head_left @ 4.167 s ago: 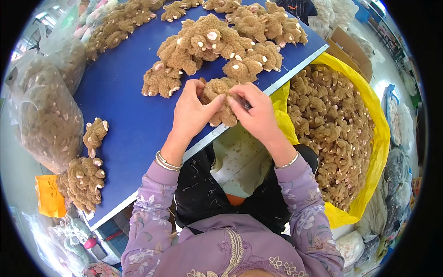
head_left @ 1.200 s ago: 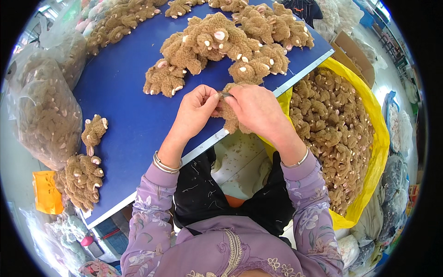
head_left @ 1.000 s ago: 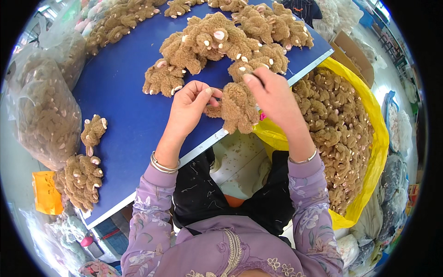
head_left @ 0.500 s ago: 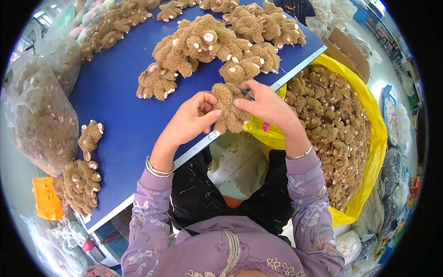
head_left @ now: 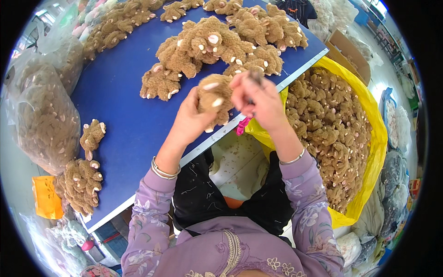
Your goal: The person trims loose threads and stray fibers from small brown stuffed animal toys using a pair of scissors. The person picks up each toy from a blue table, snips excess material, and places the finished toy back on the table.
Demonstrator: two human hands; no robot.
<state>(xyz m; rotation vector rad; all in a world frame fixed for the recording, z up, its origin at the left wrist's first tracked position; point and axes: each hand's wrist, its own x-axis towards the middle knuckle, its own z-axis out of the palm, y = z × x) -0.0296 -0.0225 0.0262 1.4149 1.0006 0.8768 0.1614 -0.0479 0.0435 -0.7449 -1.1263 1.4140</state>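
Above the near edge of the blue table, my left hand is closed on a brown plush toy with pale ears or paws, its fingers around the left side. My right hand, blurred by motion, is beside the toy's right side. Its fingers are closed around a small dark metal tool whose kind I cannot make out. A bright pink piece hangs below that hand, seemingly part of the tool. Just beyond my hands lies a heap of similar brown plush pieces.
To the right, a yellow bag is full of brown plush pieces, next to a cardboard box. Clear plastic bags of plush stand at the left. More plush lies on the table's left edge, near an orange packet.
The toy has turned in my left hand, showing pale parts. My right hand has come off the toy's surface and rolled over with the tool, and more of the pink piece shows.
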